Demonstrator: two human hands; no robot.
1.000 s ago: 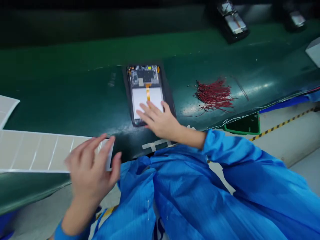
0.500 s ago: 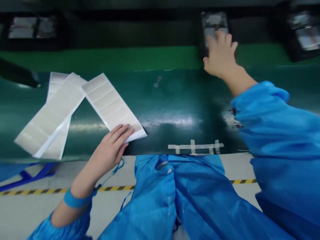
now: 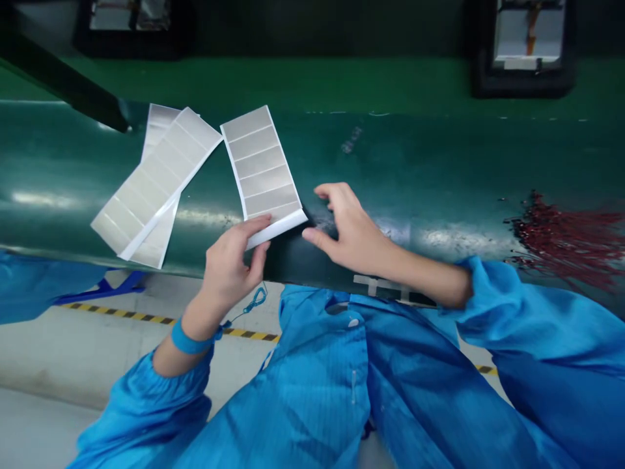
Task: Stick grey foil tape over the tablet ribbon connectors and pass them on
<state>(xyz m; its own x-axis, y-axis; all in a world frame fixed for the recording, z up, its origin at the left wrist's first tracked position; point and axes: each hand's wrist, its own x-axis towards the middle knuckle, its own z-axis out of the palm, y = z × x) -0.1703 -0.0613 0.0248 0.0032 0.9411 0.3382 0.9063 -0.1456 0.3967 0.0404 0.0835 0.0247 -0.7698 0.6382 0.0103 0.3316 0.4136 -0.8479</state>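
A white-backed sheet of grey rectangular stickers point(image 3: 262, 161) lies on the green work surface, its near edge bent up. My left hand point(image 3: 233, 260) pinches that near edge, thumb below and fingers on top. Just right of the sheet's near corner is my right hand point(image 3: 352, 229), thumb and forefinger apart with nothing between them. To the left, a second sticker sheet point(image 3: 159, 182) lies slanted across another sheet point(image 3: 160, 244), which it partly covers.
Beyond the surface, a black tray holding a device point(image 3: 530, 39) stands at the far right and another black tray point(image 3: 131, 29) at the far left. A bundle of dark red wires point(image 3: 571, 238) lies at right. A dark bar point(image 3: 73, 85) slants in from the left.
My right hand has come back from the device in the far tray to beside the sticker sheet. My left hand now grips the sheet's near edge, which has lifted. The view has shifted.
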